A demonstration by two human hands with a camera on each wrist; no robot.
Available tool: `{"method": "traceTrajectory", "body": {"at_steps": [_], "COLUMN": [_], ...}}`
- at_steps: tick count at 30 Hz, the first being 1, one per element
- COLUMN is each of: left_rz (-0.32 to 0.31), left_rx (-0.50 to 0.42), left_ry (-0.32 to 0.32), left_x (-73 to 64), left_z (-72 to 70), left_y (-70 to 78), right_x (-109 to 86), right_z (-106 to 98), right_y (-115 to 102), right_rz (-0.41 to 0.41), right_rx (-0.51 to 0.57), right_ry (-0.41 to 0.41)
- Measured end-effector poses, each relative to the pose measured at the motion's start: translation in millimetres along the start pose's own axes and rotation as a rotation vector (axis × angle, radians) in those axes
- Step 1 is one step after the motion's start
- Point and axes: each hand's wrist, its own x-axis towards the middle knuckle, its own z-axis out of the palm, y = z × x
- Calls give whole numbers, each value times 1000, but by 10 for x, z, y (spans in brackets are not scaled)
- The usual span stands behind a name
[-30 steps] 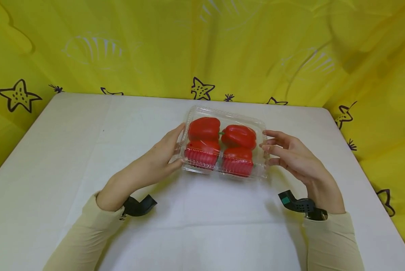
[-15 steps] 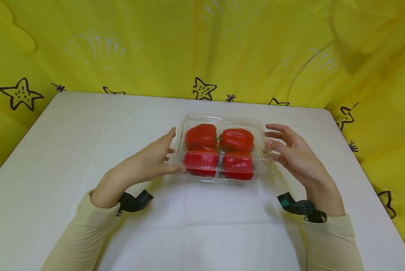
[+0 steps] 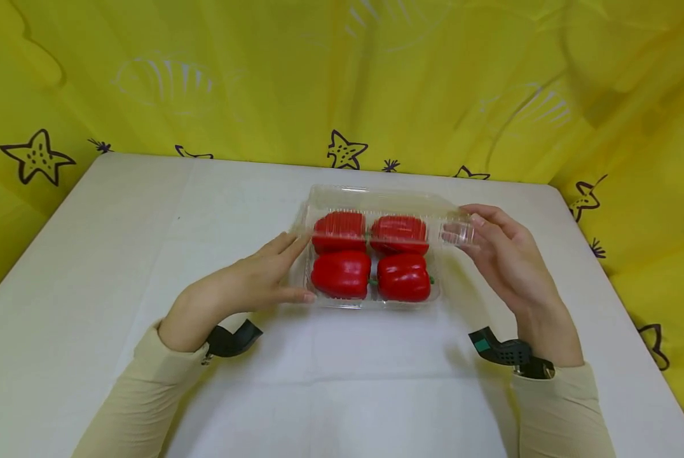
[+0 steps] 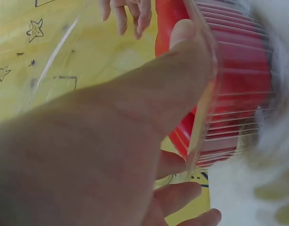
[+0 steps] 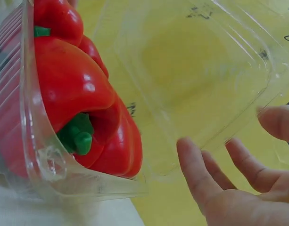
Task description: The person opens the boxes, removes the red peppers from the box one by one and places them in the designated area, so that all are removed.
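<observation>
A clear plastic clamshell box [image 3: 370,305] holds several red bell peppers [image 3: 342,275], some with green stems showing. Its transparent lid [image 3: 376,198] is raised and tilted back over the far peppers. My left hand [image 3: 256,273] lies at the box's left side, fingers extended. In the left wrist view its thumb [image 4: 184,35] rests over the rim of the ribbed base [image 4: 238,84]. At the right, my right hand [image 3: 508,254] holds the lid's edge between thumb and fingers. The right wrist view shows the lid [image 5: 201,70] swung away from the peppers [image 5: 78,84].
The box stands on a table with a white cloth [image 3: 376,407]. A yellow curtain [image 3: 262,83] with starfish and fish prints hangs behind and beside it. Both wrists wear black camera mounts [image 3: 502,343].
The lid has lifted from the near edge and tilted backward, uncovering the near peppers. The box has settled flatter and nearer. My left hand briefly drew off the side, then returned; my right moved with the lid.
</observation>
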Motion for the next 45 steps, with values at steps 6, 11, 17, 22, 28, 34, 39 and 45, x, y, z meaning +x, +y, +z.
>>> {"method": "traceTrajectory", "body": {"at_steps": [6,11,17,22,28,34,39,45], "left_rz": [-32,-45,-43,-45,-60,-84,-85,-97], "left_rx": [49,40,39,37,48,51,67,97], "left_ry": [-8,-22,-41,-54,-65,-77,-78,-80], "left_x": [-42,-87,-90,-99,-130,-163,-194,-226], "left_z": [-15,-29,-35,-37,-41,-49,-44,-31], "left_y": [31,51,65,93,130,178,229,282], "right_x": [17,31,96,141,157,174,180,183], "right_z": [5,45,69,36,2,-45,-76,-95], "right_y": [-7,10,67,112,130,165,198,230], "right_rz": [-78,-142,-172,-116,-43,14,63,100], "right_rx": [88,18,-52,-149,-198,-198,-205,-210], "right_ry": [-16,19,18,-7,-58,-104,-127,-144]}}
